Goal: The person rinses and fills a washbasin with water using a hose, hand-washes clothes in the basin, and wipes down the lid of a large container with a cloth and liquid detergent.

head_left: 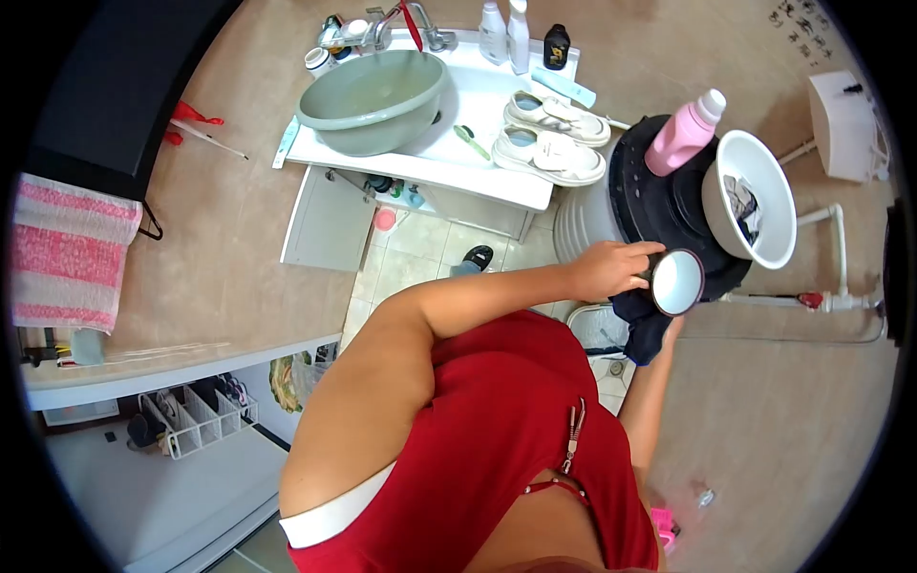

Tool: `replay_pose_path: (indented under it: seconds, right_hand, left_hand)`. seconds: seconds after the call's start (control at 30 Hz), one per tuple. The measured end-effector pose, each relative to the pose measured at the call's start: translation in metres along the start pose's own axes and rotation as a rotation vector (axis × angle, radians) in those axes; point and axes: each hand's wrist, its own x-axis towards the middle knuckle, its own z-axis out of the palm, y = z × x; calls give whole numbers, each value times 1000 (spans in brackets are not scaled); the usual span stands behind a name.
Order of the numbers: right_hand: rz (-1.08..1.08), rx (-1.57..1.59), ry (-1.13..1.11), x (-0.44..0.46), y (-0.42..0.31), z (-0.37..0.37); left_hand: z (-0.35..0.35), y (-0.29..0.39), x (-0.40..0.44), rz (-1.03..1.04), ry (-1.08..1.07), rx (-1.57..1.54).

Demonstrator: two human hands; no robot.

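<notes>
My left hand [611, 269] is at the left edge of a round cup or small bowl [677, 282] with a white inside and dark rim. Its fingers are stretched out and apart; contact with the rim is unclear. The bowl's mouth faces up towards me, beside the black lid [635, 181] of a large drum. Dark navy cloth [646, 329] hangs just below the bowl. My right forearm [652, 406] reaches up from below, and my right hand is mostly hidden behind the cloth and bowl.
A pink bottle [680, 138] and a white basin [778, 205] with dark fabric stand on the drum. White shoes [549, 158], a green brush [471, 141] and a grey-green basin [368, 124] rest on the sink counter [449, 172]. A cabinet door [325, 220] hangs open below.
</notes>
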Motion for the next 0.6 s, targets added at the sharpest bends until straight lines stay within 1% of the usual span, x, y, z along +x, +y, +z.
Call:
replay_pose_path:
  seconds: [0.03, 0.07, 0.1, 0.13, 0.17, 0.2, 0.23, 0.27, 0.3, 0.33, 0.37, 0.4, 0.47, 0.53, 0.6]
  right_hand:
    - [76, 13, 105, 2, -10, 12]
    - [76, 82, 47, 2, -17, 25]
    - [84, 81, 84, 8, -14, 19]
    - [93, 80, 118, 17, -11, 8]
    - [29, 51, 89, 23, -7, 2]
    - [45, -44, 158, 23, -12, 0]
    - [43, -2, 110, 30, -7, -11]
    - [47, 37, 65, 33, 1, -19]
    - [93, 91, 128, 30, 0, -12]
    - [137, 145, 194, 26, -7, -1]
    - [139, 153, 230, 22, -9, 12]
    - [124, 129, 285, 22, -9, 21]
    - [87, 79, 392, 26, -10, 36]
    - [69, 97, 402, 34, -7, 47]
    - [62, 135, 449, 36, -12, 73]
  left_hand:
    - [-14, -5, -3, -96, 16, -32]
    - [-32, -12, -10, -191, 29, -69]
    - [-54, -20, -17, -255, 68, -75]
    - [-78, -33, -27, -375, 62, -78]
    - [-106, -40, -34, -358, 187, -42]
    - [-141, -45, -43, -492, 215, -81]
    - [-170, -57, -57, -499, 317, 69]
    - [-202, -63, -71, -658, 419, 71]
    - [-233, -81, -91, -593, 531, 204]
    - [-261, -102, -117, -691, 726, 61]
    - [-301, -102, -127, -834, 816, 191]
    - [-333, -107, -140, -809, 964, 167]
    - [-393, -125, -173, -834, 1143, 192]
    - [-435, -151, -213, -967, 1280, 353]
    - [-465, -197, -281, -1038, 1259, 650]
